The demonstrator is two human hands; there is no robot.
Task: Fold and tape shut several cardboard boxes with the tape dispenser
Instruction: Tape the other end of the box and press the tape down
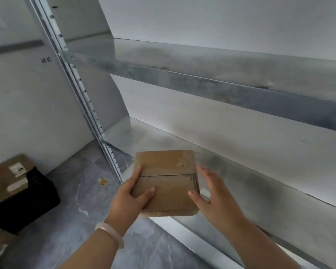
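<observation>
A small brown cardboard box [166, 181] with its flaps closed along a middle seam is held over the front edge of the lower metal shelf [241, 171]. My left hand [129, 199] grips its left side, thumb on top and fingers underneath. At the box's right edge my right hand [211, 197] touches it with the thumb while the fingers are spread beside it. Clear tape seems to run across the top, but blur makes this uncertain. No tape dispenser is in view.
A second metal shelf [211, 82] runs above, carried by a slotted upright post [81, 90]. On the grey marbled floor at the left stands a black crate [27, 202] with a brown labelled carton [8, 175] on it. A white wall lies behind.
</observation>
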